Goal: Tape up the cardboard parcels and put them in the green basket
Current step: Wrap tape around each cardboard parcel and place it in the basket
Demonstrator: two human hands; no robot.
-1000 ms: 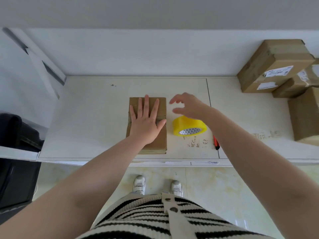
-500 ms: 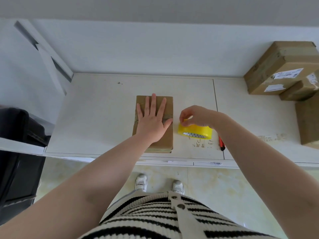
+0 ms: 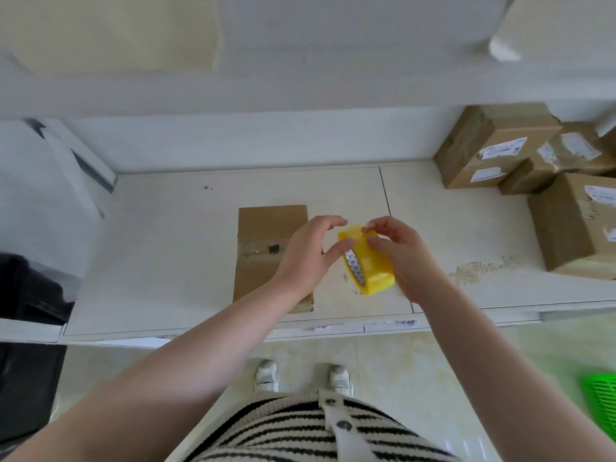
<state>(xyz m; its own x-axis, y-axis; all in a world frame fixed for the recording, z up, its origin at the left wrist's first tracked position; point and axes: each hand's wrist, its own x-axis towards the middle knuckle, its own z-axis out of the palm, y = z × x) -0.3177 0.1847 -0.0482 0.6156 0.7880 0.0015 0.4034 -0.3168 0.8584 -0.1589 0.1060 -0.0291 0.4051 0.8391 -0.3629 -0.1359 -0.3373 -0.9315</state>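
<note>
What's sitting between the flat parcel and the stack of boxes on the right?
In the head view, the yellow tape roll, held up by the left hand and right hand. Beyond them is bare table up to the boxes.

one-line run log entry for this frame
phase: finding tape end | right hand: grips yellow tape roll | left hand: pinches roll | parcel: on table, untouched

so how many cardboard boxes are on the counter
4: one flat box under the left hand, three stacked far right. More may sit beyond the right edge.
</note>
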